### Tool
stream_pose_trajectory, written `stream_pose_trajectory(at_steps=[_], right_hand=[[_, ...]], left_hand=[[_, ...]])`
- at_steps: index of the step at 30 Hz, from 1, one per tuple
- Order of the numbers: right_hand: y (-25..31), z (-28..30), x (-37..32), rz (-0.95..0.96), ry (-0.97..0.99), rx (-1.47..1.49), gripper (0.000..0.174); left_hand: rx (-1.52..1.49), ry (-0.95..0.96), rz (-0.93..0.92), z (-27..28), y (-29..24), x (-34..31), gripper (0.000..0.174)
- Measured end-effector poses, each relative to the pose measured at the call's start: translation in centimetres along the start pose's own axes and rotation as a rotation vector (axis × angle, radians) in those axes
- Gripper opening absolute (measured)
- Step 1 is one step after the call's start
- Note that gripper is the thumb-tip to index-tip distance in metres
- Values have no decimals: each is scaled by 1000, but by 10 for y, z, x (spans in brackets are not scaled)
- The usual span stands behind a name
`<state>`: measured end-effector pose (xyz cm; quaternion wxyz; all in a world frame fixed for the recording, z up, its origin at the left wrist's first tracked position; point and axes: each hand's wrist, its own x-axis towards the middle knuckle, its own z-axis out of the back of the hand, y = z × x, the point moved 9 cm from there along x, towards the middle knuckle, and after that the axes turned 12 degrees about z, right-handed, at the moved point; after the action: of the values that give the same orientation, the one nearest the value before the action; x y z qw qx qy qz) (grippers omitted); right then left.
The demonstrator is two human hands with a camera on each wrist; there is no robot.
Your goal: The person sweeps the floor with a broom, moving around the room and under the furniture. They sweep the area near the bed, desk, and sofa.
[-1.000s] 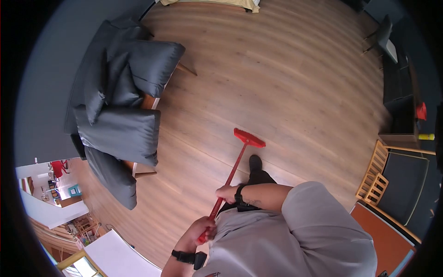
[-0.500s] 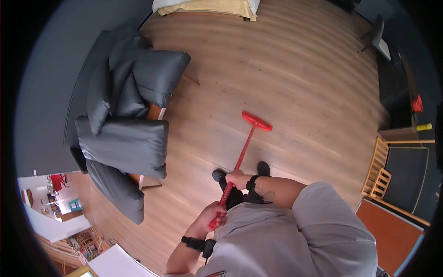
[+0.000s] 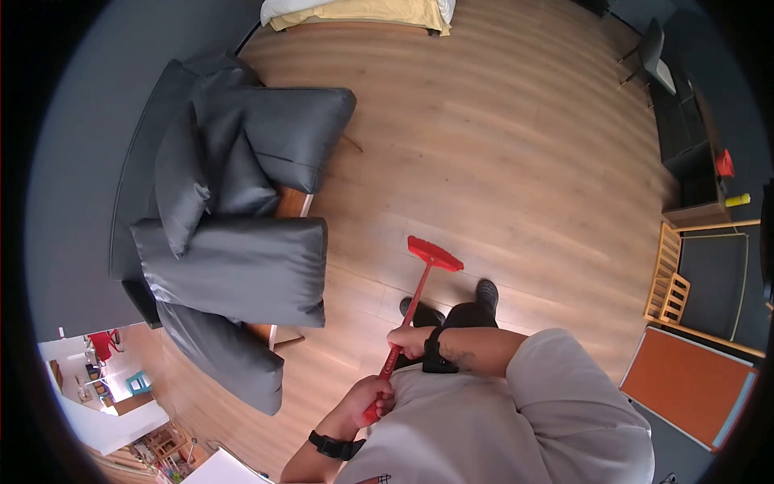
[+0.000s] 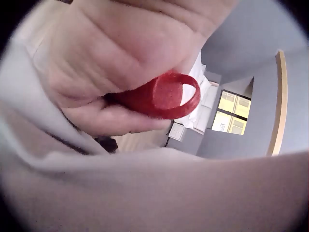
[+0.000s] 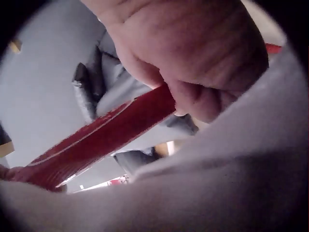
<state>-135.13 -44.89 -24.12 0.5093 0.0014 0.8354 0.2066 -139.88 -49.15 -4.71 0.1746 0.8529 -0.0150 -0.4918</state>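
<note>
In the head view a red broom (image 3: pixel 421 289) slants down and left from its bristled head (image 3: pixel 435 255), which is at the wooden floor just ahead of the person's shoes. My left hand (image 3: pixel 368 401) grips the top end of the handle close to the body. In the left wrist view the red hanging loop (image 4: pixel 192 99) at the handle's end pokes out past the curled fingers. Further down the handle, my right hand (image 3: pixel 409 342) wraps round it. The right wrist view shows the thick red grip (image 5: pixel 111 130) running between both hands.
A dark grey sofa (image 3: pixel 133 202) with several loose cushions (image 3: pixel 234 270) stands on the left. A bed (image 3: pixel 355 18) is at the far end. On the right are a low dark cabinet (image 3: pixel 701 216), a wooden-framed chair (image 3: pixel 663 274) and an orange board (image 3: pixel 685 379).
The broom head went forward across the floor, then came back nearer the feet. The second shoe has come into view, and both hands have kept their hold on the broom.
</note>
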Motion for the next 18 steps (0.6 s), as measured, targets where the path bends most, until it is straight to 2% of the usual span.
stream_pose_trajectory(at_steps=[2,4,6,8,10,12,14,15,16,18], right_hand=[[22,-18,-4,87,-4,131,14],[42,-26,-19,32,-86,238,17],[56,-27,-18,21,-77,244,17],[76,-14,-9,114,-167,175,18],[93,5,-2,169,-161,179,17],[143,22,25,821,-85,-437,8],[112,63,123,667,-207,-362,10],[134,59,94,547,-153,-417,12],[142,52,85,539,-144,-419,12],[165,18,70,707,26,-934,13]], left_hand=[[63,-39,-12,1,-14,-31,9],[155,-86,-41,6,-29,-56,12],[206,-131,-78,11,-42,-67,14],[198,-115,-90,15,-53,-66,14],[201,-99,-102,19,-73,-52,14],[65,7,-127,22,-93,-30,15],[19,0,-139,13,-116,-17,12],[-19,-3,-149,10,-125,-15,9],[-31,-4,-147,10,-128,-17,9],[16,-110,-110,17,-126,-22,10]])
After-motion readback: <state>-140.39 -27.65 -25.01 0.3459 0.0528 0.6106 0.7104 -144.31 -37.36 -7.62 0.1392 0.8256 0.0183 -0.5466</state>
